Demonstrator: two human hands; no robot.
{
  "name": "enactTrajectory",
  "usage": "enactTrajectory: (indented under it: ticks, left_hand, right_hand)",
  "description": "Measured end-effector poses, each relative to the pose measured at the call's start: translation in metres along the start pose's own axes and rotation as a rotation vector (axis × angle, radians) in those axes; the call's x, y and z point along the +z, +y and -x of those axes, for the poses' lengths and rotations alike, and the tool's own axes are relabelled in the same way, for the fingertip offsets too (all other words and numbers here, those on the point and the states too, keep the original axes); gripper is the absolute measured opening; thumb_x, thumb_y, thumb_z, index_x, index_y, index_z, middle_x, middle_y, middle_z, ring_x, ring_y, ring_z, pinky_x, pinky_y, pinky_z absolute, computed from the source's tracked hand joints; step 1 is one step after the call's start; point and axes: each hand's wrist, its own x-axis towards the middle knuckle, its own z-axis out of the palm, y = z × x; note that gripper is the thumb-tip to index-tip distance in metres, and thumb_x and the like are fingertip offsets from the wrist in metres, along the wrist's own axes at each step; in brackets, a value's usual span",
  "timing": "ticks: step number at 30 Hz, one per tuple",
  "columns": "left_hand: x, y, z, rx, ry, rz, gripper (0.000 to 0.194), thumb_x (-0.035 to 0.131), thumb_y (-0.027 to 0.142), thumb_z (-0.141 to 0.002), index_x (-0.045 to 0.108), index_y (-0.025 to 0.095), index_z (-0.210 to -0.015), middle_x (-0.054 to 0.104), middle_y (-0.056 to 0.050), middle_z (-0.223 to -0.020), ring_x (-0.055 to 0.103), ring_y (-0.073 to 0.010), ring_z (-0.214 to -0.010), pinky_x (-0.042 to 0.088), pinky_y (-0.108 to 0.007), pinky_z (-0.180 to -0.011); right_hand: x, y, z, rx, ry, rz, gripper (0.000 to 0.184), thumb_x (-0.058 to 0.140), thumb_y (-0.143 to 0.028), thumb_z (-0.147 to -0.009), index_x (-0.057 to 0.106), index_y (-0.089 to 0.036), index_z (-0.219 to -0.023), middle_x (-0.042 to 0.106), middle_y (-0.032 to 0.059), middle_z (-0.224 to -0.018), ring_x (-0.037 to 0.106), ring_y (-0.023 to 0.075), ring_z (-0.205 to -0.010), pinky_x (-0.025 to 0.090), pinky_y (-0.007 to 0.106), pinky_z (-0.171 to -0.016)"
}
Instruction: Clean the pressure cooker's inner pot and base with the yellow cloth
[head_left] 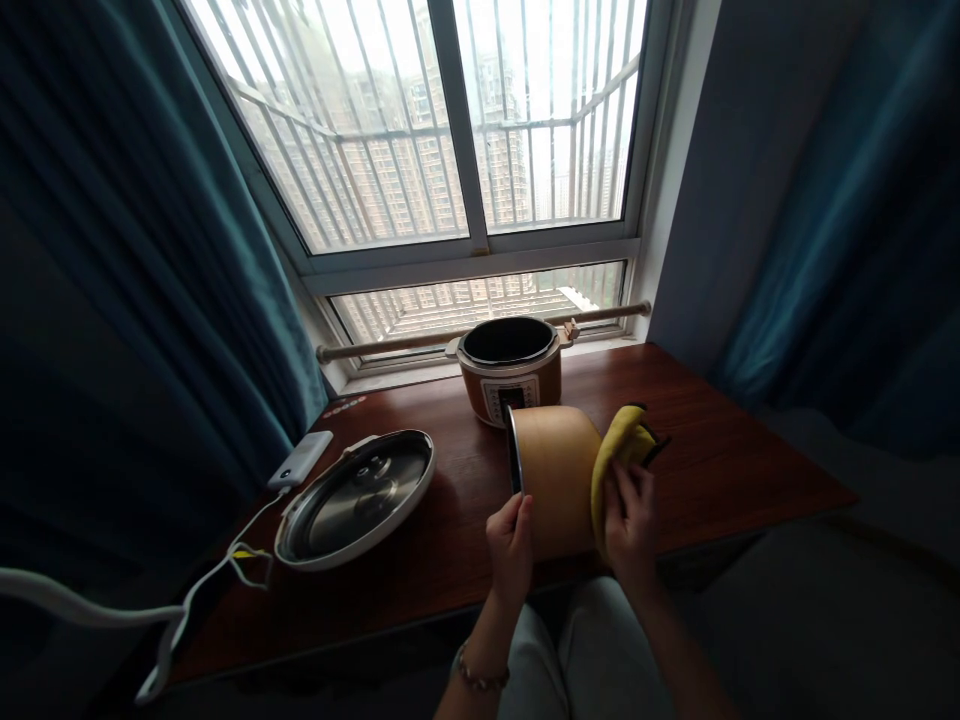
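My left hand grips the rim of a gold-coloured inner pot, thumb on the outer wall. The pot is tipped on its side above the table's front edge, its dark mouth facing left. In my right hand is a yellow cloth with a dark edge, pressed against the pot's base. Behind the pot stands the pressure cooker body, brown and white, with its top uncovered and a dark inside. To the left, the cooker lid lies with its metal inner side up.
The reddish-brown table stands against a barred window. A white power bank with a white cable lies at the left edge. Blue curtains hang on both sides.
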Motion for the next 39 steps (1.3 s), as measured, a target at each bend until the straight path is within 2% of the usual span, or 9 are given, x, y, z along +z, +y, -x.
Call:
enactTrajectory:
  ticks: [5, 11, 14, 20, 23, 27, 30, 36, 39]
  left_hand:
    - [0.003, -0.002, 0.001, -0.022, -0.032, 0.091, 0.039, 0.043, 0.047, -0.083, 0.047, 0.015, -0.061, 0.04, 0.003, -0.056, 0.034, -0.0086, -0.053, 0.029, -0.02, -0.048]
    - [0.004, 0.002, 0.001, -0.01, -0.003, 0.136, 0.041, 0.044, 0.047, -0.082, 0.047, 0.015, -0.058, 0.042, 0.003, -0.055, 0.033, -0.0086, -0.052, 0.03, -0.02, -0.049]
    - [0.005, -0.003, 0.002, -0.018, 0.009, 0.12, 0.04, 0.045, 0.047, -0.082, 0.044, 0.016, -0.057, 0.038, 0.004, -0.054, 0.031, -0.0081, -0.052, 0.028, -0.02, -0.048]
    - [0.007, -0.01, 0.002, -0.009, 0.049, 0.09, 0.042, 0.044, 0.047, -0.083, 0.037, 0.017, -0.054, 0.03, 0.005, -0.054, 0.027, -0.0077, -0.052, 0.025, -0.02, -0.047]
    - [0.008, -0.007, 0.001, -0.041, 0.062, 0.145, 0.043, 0.046, 0.048, -0.082, 0.037, 0.017, -0.054, 0.03, 0.005, -0.053, 0.026, -0.0071, -0.05, 0.025, -0.02, -0.046]
    - [0.011, 0.001, -0.001, -0.088, 0.043, 0.246, 0.04, 0.048, 0.047, -0.081, 0.046, 0.015, -0.058, 0.04, 0.004, -0.054, 0.032, -0.0073, -0.051, 0.029, -0.02, -0.048]
    - [0.016, 0.008, -0.001, -0.121, 0.042, 0.313, 0.037, 0.049, 0.046, -0.081, 0.054, 0.013, -0.064, 0.046, 0.003, -0.056, 0.037, -0.0079, -0.052, 0.032, -0.02, -0.049]
    - [0.033, 0.016, -0.002, -0.152, 0.14, 0.419, 0.035, 0.055, 0.044, -0.079, 0.055, 0.013, -0.062, 0.047, 0.003, -0.052, 0.041, -0.0072, -0.049, 0.031, -0.018, -0.047]
    - [0.038, 0.021, -0.006, -0.194, 0.174, 0.488, 0.033, 0.058, 0.044, -0.076, 0.058, 0.013, -0.065, 0.053, 0.002, -0.055, 0.047, -0.0086, -0.051, 0.035, -0.019, -0.047]
  right_hand:
    - [0.016, -0.047, -0.006, -0.339, -0.171, 0.242, 0.034, 0.044, -0.023, -0.086, 0.058, -0.027, -0.117, 0.051, 0.0088, -0.099, 0.044, 0.0229, -0.094, 0.04, 0.042, -0.084]
    - [0.035, -0.072, -0.012, -0.461, -0.269, 0.209, 0.033, 0.043, -0.019, -0.086, 0.059, -0.024, -0.115, 0.049, 0.0099, -0.113, 0.042, 0.0238, -0.111, 0.041, 0.041, -0.091]
    - [0.033, -0.059, -0.021, -0.434, -0.265, 0.22, 0.031, 0.044, -0.024, -0.087, 0.059, -0.025, -0.114, 0.048, 0.0091, -0.116, 0.045, 0.0237, -0.111, 0.04, 0.041, -0.092]
    - [0.024, -0.03, -0.042, -0.134, -0.051, 0.215, 0.032, 0.039, -0.029, -0.089, 0.059, -0.017, -0.111, 0.047, 0.0122, -0.113, 0.049, 0.0234, -0.105, 0.042, 0.04, -0.09]
    - [0.027, -0.037, -0.029, -0.165, -0.054, 0.206, 0.033, 0.041, -0.028, -0.088, 0.058, -0.017, -0.114, 0.047, 0.0129, -0.114, 0.048, 0.0249, -0.107, 0.042, 0.042, -0.09]
    - [0.035, -0.055, 0.005, -0.344, -0.213, 0.156, 0.035, 0.042, -0.022, -0.087, 0.054, -0.02, -0.12, 0.045, 0.013, -0.122, 0.045, 0.0246, -0.115, 0.042, 0.041, -0.093]
    - [0.037, -0.051, 0.014, -0.396, -0.226, 0.147, 0.036, 0.042, -0.02, -0.088, 0.052, -0.019, -0.123, 0.044, 0.0133, -0.124, 0.043, 0.0237, -0.118, 0.042, 0.04, -0.095]
    - [0.03, -0.012, -0.013, -0.141, 0.056, 0.126, 0.035, 0.039, -0.027, -0.09, 0.052, -0.018, -0.121, 0.047, 0.0137, -0.118, 0.047, 0.0246, -0.111, 0.041, 0.045, -0.092]
    - [0.029, -0.011, -0.009, -0.122, 0.061, 0.102, 0.035, 0.039, -0.026, -0.09, 0.053, -0.019, -0.121, 0.046, 0.0134, -0.12, 0.046, 0.0252, -0.113, 0.04, 0.046, -0.093]
